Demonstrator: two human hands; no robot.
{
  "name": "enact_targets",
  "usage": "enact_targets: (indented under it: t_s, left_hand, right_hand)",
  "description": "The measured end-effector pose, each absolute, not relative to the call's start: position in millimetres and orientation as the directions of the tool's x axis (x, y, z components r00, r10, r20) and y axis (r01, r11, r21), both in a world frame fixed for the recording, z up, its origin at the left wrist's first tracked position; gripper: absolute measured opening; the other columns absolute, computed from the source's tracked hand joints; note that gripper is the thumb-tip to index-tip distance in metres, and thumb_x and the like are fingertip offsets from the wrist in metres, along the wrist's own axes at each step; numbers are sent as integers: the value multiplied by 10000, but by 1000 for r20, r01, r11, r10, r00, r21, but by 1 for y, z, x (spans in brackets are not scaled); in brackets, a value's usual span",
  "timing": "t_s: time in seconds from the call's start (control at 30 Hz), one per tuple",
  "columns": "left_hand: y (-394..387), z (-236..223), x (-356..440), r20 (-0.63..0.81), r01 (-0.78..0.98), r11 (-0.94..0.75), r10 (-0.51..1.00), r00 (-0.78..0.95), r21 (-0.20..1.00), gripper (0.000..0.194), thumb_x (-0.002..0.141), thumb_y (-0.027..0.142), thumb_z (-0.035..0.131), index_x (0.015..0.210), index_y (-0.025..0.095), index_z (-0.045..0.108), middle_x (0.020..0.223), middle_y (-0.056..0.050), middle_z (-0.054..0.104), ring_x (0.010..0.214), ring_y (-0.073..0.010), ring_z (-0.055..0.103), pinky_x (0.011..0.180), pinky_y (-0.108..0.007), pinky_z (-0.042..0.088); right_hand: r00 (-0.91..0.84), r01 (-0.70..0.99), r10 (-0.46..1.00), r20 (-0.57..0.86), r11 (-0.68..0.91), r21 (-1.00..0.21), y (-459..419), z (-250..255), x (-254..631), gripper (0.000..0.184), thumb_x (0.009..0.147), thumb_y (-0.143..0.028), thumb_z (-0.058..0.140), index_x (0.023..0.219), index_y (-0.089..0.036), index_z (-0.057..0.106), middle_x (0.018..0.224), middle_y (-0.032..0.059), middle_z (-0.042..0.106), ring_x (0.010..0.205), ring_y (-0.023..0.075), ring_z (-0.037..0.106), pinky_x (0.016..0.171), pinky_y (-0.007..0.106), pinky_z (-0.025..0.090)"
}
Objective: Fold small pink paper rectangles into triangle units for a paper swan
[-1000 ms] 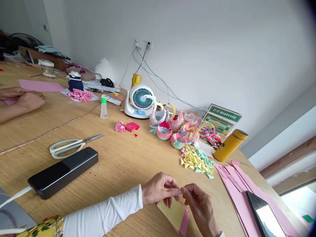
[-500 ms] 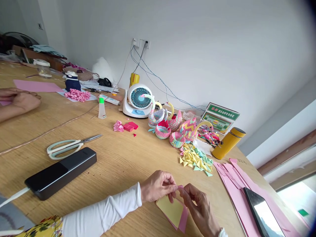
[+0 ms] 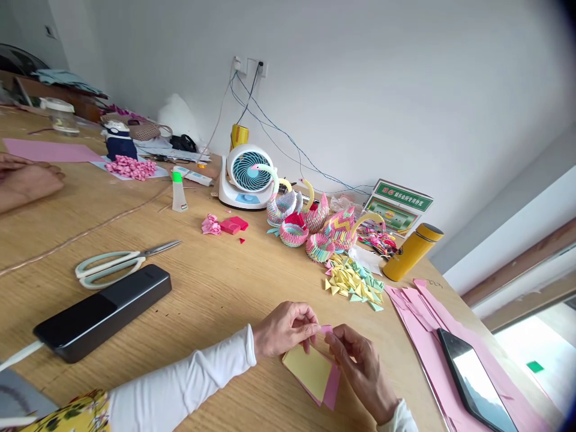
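Between my two hands is a small folded piece of pink paper point(image 3: 326, 329). My left hand point(image 3: 288, 330) pinches its left end with thumb and fingertips. My right hand point(image 3: 360, 363) grips the other end, fingers curled. Just below them on the table lies a small stack of yellow and pink paper slips point(image 3: 308, 373), partly behind my right hand. A pile of folded yellow and green paper triangles point(image 3: 353, 281) sits beyond my hands. Behind it stand several paper swans and bowls point(image 3: 339, 230) made of such folded pieces.
Scissors point(image 3: 110, 264) and a black power bank point(image 3: 105, 312) lie at left. A white fan point(image 3: 247, 177), a glue bottle point(image 3: 179, 192) and a yellow flask point(image 3: 413, 252) stand farther back. A phone point(image 3: 472, 378) rests on pink sheets point(image 3: 414, 318). Another person's hand point(image 3: 29, 183) is far left.
The view has shifted slightly, so things appear a little left and higher. A bit more of the pink paper shows between my fingertips; both hands keep their pinch.
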State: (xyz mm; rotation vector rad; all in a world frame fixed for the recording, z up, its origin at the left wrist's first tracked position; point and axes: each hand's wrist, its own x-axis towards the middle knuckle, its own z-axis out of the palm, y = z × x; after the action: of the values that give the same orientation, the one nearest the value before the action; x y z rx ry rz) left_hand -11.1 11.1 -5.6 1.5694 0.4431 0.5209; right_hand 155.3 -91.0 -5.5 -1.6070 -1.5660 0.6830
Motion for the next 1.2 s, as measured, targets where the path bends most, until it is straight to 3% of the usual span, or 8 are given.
enact_targets:
  t_s: [0.2, 0.37, 0.57, 0.87, 1.03, 1.2]
  left_hand:
    - [10, -4, -13, 73, 2, -130, 565, 822, 992, 421, 801, 545, 565, 810, 125, 535, 709, -25, 615, 580, -92, 555, 575, -205, 435]
    - [7, 1, -15, 112, 55, -253, 600, 792, 966, 386, 810, 502, 575, 907, 131, 614, 767, -23, 614, 646, -100, 528, 528, -175, 403]
    - [6, -1, -12, 76, 31, -157, 633, 770, 987, 418, 759, 523, 626, 809, 108, 615, 716, -31, 616, 605, -100, 502, 498, -176, 412]
    - [6, -2, -11, 141, -10, -196, 666, 732, 981, 374, 770, 489, 636, 793, 116, 628, 728, -21, 626, 640, -98, 515, 567, -176, 394]
    - [7, -2, -10, 148, -10, -213, 641, 753, 977, 353, 752, 463, 658, 732, 117, 594, 616, 21, 532, 572, -79, 435, 540, -178, 346]
    - [8, -3, -11, 149, 56, -279, 659, 738, 959, 362, 849, 456, 518, 720, 126, 591, 644, 7, 550, 597, -94, 461, 561, -188, 354]
  right_hand:
    - [60, 596, 980, 189, 117, -795, -93, -5, 157, 377, 901, -479, 429, 653, -195, 445, 599, -24, 403, 564, 124, 376, 537, 241, 315]
    - [45, 574, 981, 190, 130, -809, -93, -3, 153, 343, 889, -424, 489, 654, -174, 498, 589, -26, 428, 558, 107, 363, 520, 226, 310]
    - [37, 570, 993, 111, 71, -819, -92, 1, 145, 363, 888, -454, 489, 699, -154, 568, 621, -6, 507, 579, 111, 417, 542, 232, 332]
    - [36, 544, 985, 167, 121, -830, -93, 5, 144, 335, 900, -429, 463, 707, -168, 545, 636, -5, 500, 584, 119, 435, 547, 235, 363]
    - [61, 557, 989, 138, 81, -827, -93, 6, 145, 334, 897, -419, 472, 693, -163, 539, 616, -17, 491, 576, 108, 407, 539, 228, 318]
    - [23, 543, 998, 59, 37, -839, -95, 4, 150, 282, 879, -348, 494, 671, -161, 534, 611, -18, 499, 568, 103, 406, 520, 225, 294]
